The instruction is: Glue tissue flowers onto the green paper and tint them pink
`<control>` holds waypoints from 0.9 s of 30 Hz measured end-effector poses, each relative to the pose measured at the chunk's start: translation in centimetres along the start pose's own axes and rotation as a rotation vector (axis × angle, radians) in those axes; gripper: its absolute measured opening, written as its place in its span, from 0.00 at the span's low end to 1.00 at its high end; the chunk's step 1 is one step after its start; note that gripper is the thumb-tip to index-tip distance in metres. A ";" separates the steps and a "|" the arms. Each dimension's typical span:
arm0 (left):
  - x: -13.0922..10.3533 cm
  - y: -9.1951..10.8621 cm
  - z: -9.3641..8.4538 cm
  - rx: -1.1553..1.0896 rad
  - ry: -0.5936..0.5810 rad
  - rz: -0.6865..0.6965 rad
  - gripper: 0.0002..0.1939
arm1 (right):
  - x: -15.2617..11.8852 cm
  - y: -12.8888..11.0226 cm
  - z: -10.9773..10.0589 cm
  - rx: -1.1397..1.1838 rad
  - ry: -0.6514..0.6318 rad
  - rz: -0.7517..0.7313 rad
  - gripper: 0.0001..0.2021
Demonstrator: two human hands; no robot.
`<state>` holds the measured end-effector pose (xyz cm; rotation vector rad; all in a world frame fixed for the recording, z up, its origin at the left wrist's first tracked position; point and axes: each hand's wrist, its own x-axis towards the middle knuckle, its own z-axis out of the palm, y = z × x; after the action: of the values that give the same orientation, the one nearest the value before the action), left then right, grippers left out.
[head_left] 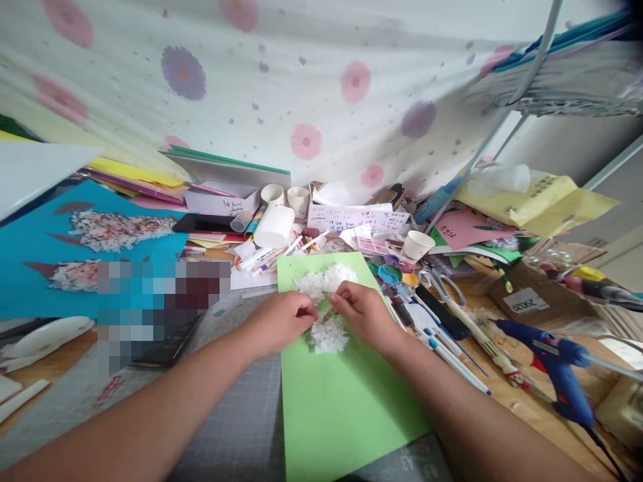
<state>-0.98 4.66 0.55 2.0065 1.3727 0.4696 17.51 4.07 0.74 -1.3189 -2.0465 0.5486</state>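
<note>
A light green sheet of paper (341, 402) lies in front of me, with clusters of crumpled white paper pieces (329, 335) on its upper half. My left hand (284, 323) comes in from the left, its fingers curled and thumb pressed to the fingertips at the edge of the near cluster. Facing it, my right hand (364, 313) pinches thumb and fingers together just above the same cluster. A small brownish-green patch shows between the hands. Whatever either pinch holds is too small or hidden to name.
Under the sheet is a grey cutting mat (231, 408). To the right are a blue glue gun (547, 365), scissors (442, 284) and several pens. Paper cups (418, 246) and a white box (359, 217) stand behind. A blue sheet (30, 234) with white paper shapes lies left.
</note>
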 end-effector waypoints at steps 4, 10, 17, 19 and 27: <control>0.0 0.0 -0.1 -0.020 -0.009 -0.016 0.09 | 0.0 -0.3 -0.2 -0.024 -0.043 0.011 0.12; 0.4 -0.5 0.1 -0.066 -0.014 -0.069 0.11 | 1.6 -1.0 -0.5 -0.074 -0.137 0.007 0.11; 0.3 -0.3 -0.1 -0.166 -0.067 -0.106 0.10 | 2.9 0.3 0.3 0.039 -0.137 0.112 0.14; 0.2 -0.3 -0.1 -0.182 -0.078 -0.106 0.10 | 2.9 0.5 0.4 0.049 -0.122 0.117 0.15; 0.0 0.3 -0.2 -0.197 -0.095 -0.081 0.09 | 2.9 1.0 0.7 0.131 -0.099 0.097 0.14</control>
<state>-0.92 4.62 0.89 1.7848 1.2914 0.4492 16.82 7.14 0.43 -1.3423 -1.9954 0.7917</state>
